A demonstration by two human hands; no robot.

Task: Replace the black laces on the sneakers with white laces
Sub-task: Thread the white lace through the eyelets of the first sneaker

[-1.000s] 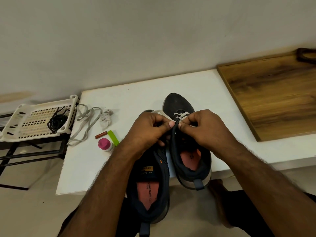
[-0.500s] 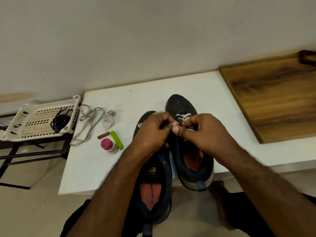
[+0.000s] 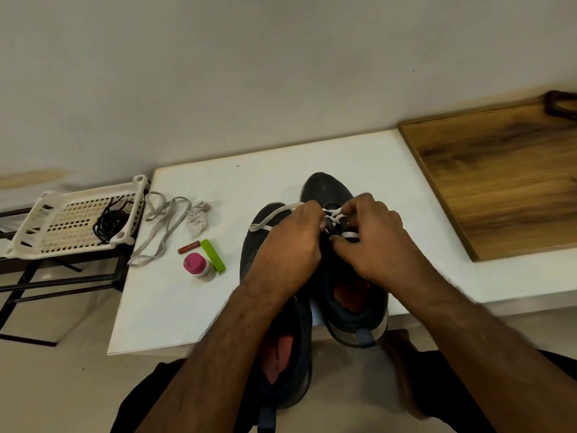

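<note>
Two dark sneakers stand side by side on the near half of a white table [image 3: 175, 307], toes pointing far, heels at or over the near edge. The right sneaker [image 3: 327, 189] sits a little farther back than the left sneaker [image 3: 259, 232], and both hands meet over its lace area. The left hand [image 3: 290, 245] reaches in from the left, fingers curled, pinching the white lace [image 3: 274, 214] at the fingertips; a free length of that lace runs out to the left from the hand and loops across the toe of the left sneaker. The right hand [image 3: 371, 239] comes in from the right, fingers bent, thumb and forefinger closed on another stretch of the same lace just above the eyelets. A couple of white crossings show between the two hands, close to the toe; whether the lace is threaded lower down cannot be told, since the hands cover it. Well to the left, a second white lace [image 3: 162, 226] lies loose in loops on the table near its left edge, beside a crumpled white cloth [image 3: 198, 218]. Nearer, a small brown stick [image 3: 188, 246], a green clip [image 3: 213, 256] and a pink-capped bottle [image 3: 196, 265] sit together. Past the table's left edge, a white perforated basket [image 3: 40, 232] rests on a dark rack and holds a black lace [image 3: 109, 223] in a tangle. A wooden board [image 3: 499, 182] lies on the far right.
</note>
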